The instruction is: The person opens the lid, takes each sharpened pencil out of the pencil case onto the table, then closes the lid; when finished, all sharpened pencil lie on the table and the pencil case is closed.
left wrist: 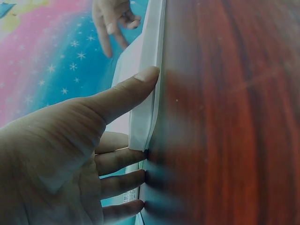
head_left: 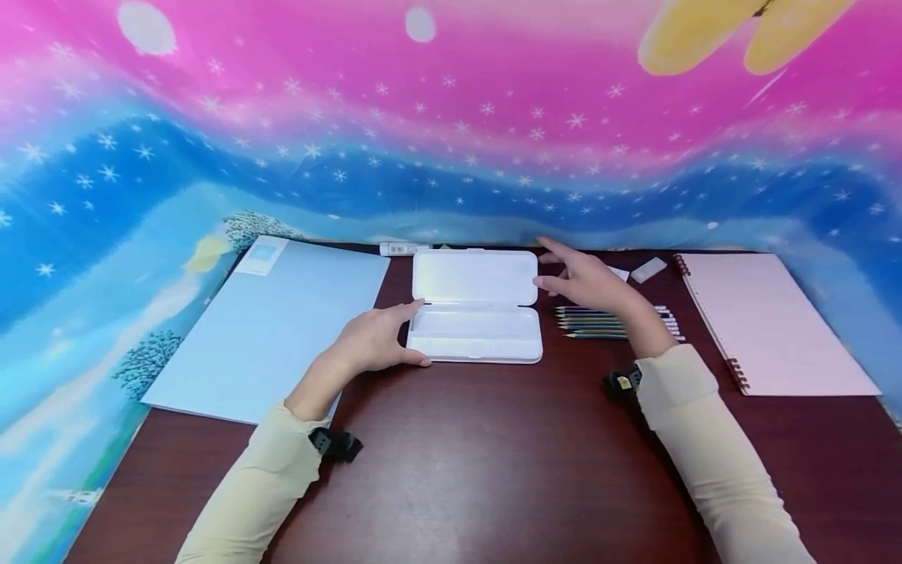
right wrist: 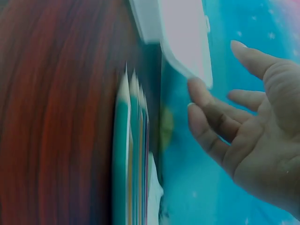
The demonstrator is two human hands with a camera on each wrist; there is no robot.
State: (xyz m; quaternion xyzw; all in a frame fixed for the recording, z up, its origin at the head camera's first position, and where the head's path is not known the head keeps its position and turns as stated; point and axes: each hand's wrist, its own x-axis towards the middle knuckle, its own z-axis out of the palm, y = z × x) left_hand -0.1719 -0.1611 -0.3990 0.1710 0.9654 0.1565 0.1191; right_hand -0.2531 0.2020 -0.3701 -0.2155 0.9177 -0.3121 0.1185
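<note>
A white pencil case (head_left: 486, 349) lies unfolded on the table, its lid (head_left: 474, 278) tipped back towards the wall. Both halves look bare inside. My left hand (head_left: 369, 341) grips the left end of the base; in the left wrist view its thumb (left wrist: 124, 93) presses the front wall while the fingers reach round the end. At the lid's right edge is my right hand (head_left: 588, 280), fingers loosely bent and spread. In the right wrist view a fingertip (right wrist: 199, 89) meets the lid's corner; whether it touches is unclear. Several pencils (head_left: 595, 323) lie below that hand, partly hidden by the wrist.
A light blue folder (head_left: 282, 329) covers the table's left side. On the right lies a pink spiral notebook (head_left: 775, 321). A white eraser (head_left: 649, 270) sits behind the pencils, and a white labelled tube (head_left: 403, 249) behind the case. A patterned cloth (head_left: 451, 117) hangs along the back.
</note>
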